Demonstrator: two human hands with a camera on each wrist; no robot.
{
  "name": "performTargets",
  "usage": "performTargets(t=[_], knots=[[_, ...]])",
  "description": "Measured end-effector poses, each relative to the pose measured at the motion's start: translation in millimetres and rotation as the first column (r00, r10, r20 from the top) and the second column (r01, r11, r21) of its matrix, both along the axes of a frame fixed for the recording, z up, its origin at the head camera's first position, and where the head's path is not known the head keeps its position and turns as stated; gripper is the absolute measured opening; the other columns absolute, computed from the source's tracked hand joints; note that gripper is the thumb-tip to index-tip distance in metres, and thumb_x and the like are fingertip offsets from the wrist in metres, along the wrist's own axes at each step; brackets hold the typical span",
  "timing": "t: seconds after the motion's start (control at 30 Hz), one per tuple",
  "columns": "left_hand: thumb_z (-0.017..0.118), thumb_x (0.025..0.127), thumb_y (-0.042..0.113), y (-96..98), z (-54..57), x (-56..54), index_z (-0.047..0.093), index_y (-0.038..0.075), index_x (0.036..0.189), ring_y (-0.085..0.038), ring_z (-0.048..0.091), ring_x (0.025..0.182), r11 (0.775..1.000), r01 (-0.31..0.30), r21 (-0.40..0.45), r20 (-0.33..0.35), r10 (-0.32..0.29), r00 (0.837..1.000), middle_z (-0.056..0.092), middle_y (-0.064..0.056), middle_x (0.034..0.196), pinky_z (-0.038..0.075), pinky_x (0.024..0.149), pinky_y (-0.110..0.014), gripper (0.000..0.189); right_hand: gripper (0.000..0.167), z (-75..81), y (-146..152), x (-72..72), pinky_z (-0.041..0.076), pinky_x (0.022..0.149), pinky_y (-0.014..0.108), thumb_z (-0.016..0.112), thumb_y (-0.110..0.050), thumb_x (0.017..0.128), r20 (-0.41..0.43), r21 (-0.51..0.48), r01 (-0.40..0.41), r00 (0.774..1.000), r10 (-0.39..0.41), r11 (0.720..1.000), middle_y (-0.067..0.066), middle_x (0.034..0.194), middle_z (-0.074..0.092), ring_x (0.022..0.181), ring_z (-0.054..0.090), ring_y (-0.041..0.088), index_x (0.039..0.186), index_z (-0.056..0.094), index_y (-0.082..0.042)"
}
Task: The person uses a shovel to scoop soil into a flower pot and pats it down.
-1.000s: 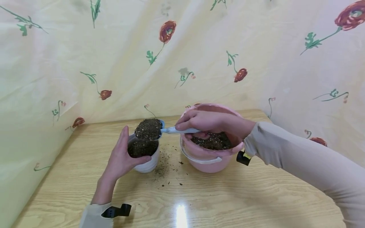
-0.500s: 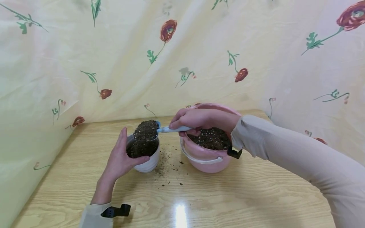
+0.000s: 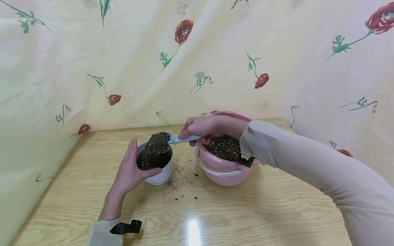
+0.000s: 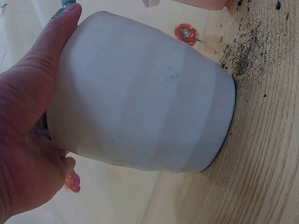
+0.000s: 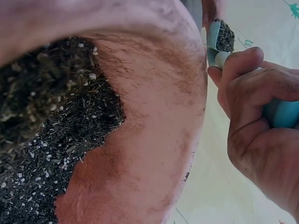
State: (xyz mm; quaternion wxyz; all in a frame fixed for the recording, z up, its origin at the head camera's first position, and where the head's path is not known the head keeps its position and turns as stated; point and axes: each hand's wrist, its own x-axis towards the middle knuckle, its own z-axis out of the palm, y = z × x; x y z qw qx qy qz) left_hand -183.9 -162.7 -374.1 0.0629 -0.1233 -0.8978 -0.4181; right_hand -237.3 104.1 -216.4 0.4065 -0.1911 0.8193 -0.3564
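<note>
In the head view my left hand [image 3: 130, 172] holds a white plastic flowerpot [image 3: 160, 177] at its rim, thumb along the near side. The ribbed pot wall [image 4: 145, 93] fills the left wrist view; its base stands on the table. My right hand [image 3: 204, 128] grips the light blue handle of a small garden trowel [image 3: 184, 139]. The trowel's blade carries a heap of dark potting soil [image 3: 158, 142] and hangs over the pot's mouth, where soil lies inside. In the right wrist view the fingers wrap round the handle, with the loaded blade [image 5: 213, 37] beyond the bucket's rim.
A pink bucket [image 3: 226, 177] with white-flecked dark soil [image 3: 224, 147] stands right of the pot, under my right forearm. Its white handle [image 3: 220, 172] hangs down in front. Spilled crumbs [image 3: 175, 179] lie between them. Flower-patterned cloth [image 3: 138, 68] rises behind the wooden table [image 3: 160, 218].
My right hand has moved left and slightly down, bringing the loaded trowel further over the pot and lower toward its mouth. The left hand and the pot have stayed put.
</note>
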Motion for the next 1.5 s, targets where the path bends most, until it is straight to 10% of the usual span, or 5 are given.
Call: performTargets(t=[0.83,1.5], knots=[[0.084,0.062,0.059,1.9,1.9,0.1,-0.005,0.016,0.155,-0.039,0.014,0.144,1.000,0.006,-0.028,0.016,-0.006,1.000,0.003,-0.013,0.161,0.023,0.110,-0.061,0.136,0.022,-8.1,-35.8,3.3,0.029,0.039,0.020,0.050,-0.023,0.099,-0.099,0.213,-0.087,0.989,0.110,0.973,0.002,0.064,0.053,0.042,0.031,0.008,0.085,0.059,-0.009],[0.082,0.063,0.061,-0.1,3.1,1.2,-0.003,0.016,0.156,-0.038,0.014,0.144,0.999,0.020,-0.046,0.026,-0.019,0.999,0.004,-0.011,0.161,0.023,0.110,-0.060,0.134,0.035,3.9,-69.8,3.5,0.022,0.040,0.023,0.040,-0.017,0.096,-0.139,0.517,-0.196,0.941,0.308,0.833,-0.001,0.056,0.043,0.041,0.023,0.009,0.060,0.036,-0.018]])
